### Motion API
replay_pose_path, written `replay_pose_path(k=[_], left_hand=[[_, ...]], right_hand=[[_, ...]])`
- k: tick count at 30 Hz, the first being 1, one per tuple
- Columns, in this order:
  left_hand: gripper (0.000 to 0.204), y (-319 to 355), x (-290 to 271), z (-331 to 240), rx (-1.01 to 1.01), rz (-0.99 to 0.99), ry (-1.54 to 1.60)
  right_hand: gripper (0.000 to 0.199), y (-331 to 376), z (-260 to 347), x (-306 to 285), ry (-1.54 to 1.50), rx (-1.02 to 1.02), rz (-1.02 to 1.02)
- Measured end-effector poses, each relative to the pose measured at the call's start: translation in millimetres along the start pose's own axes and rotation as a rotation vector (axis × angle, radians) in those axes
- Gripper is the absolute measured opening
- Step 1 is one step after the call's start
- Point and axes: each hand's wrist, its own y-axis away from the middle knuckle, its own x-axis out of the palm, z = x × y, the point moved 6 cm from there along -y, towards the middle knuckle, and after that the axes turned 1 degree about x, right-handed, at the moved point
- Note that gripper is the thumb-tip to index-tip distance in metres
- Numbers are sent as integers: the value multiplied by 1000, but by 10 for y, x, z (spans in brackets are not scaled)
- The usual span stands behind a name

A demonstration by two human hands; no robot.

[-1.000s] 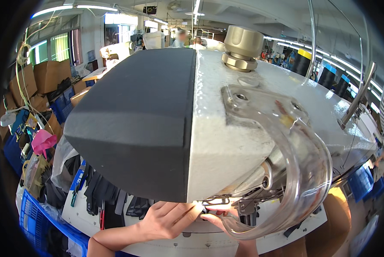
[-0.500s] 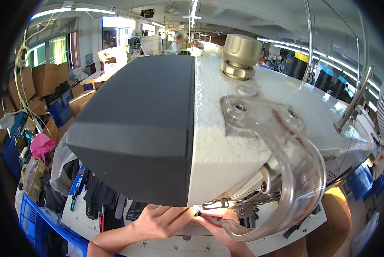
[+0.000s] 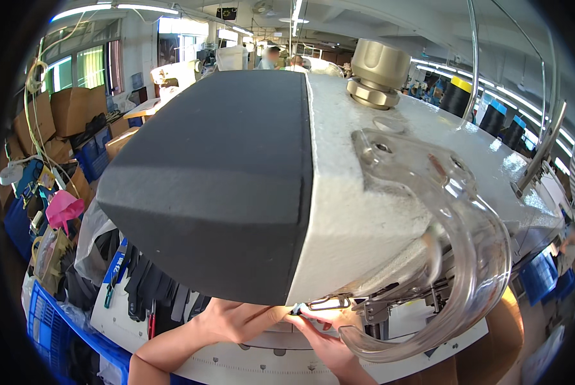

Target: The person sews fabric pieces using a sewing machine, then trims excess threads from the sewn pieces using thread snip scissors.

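Note:
A large industrial sewing machine (image 3: 364,192), white with a dark grey end cover, fills the middle and hides part of both hands. Under its front edge, my left hand (image 3: 242,319) is closed, thumb and fingers pinched toward the right. My right hand (image 3: 326,335) meets it there, its fingers also pinched together. Between the fingertips shows a small dark and pale-bluish piece (image 3: 295,309), too small and covered to name. Just right of my right hand are the presser-foot parts (image 3: 375,314) and a clear plastic guard (image 3: 486,282). Below lies the white table (image 3: 262,366) with ruler marks.
Dark fabric strips (image 3: 147,289) and a red-handled tool (image 3: 151,321) lie on the table's left. A blue crate (image 3: 53,333) stands beside it. Thread cones (image 3: 456,97) rise behind the machine. Cardboard boxes (image 3: 76,115) are stacked far left; a person (image 3: 269,59) is in the back.
The head view has shifted slightly, so the machine sits a little farther right and looks larger. Both hands stay together under its front edge, the left showing a slightly changed wrist angle.

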Motion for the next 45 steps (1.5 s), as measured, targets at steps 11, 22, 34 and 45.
replay_pose_path(k=[11, 22, 34, 45], left_hand=[[24, 65, 53, 114, 24, -66, 44], [30, 119, 88, 105, 62, -49, 67], [30, 374, 273, 207, -39, -47, 226], [29, 475, 227, 170, -84, 24, 142]], right_hand=[[30, 31, -42, 18, -50, -19, -29], [21, -111, 194, 33, 305, -109, 296], [17, -75, -130, -3, -76, 363, 343], [16, 415, -834, 95, -214, 567, 346]])
